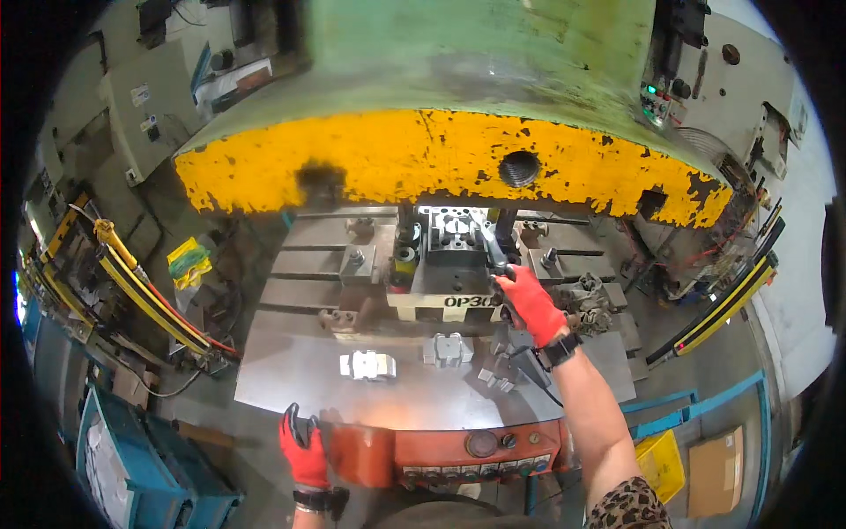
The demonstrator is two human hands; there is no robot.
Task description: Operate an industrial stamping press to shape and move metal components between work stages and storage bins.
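My right hand (536,305), in a red glove, is closed around a dark hand tool (495,250) that looks like an air blow gun. Its slim end reaches up to the die (456,231) on the press bed, where a bright metal piece sits in the middle. My left hand (305,448), in a red glove with dark fingertips, is held low beside the left end of the red control box (361,454). Its fingers are apart and nothing is in them. Nearer than the die, a shiny metal part (367,365) and a duller grey one (448,350) lie on the plate.
A yellow press ram (423,159) with chipped paint hangs over the die. Small grey blocks (496,377) lie below my right hand. Crumpled rags (589,300) are at the bed's right. Yellow-and-black guard posts (154,300) stand at the left, above a blue bin (132,458).
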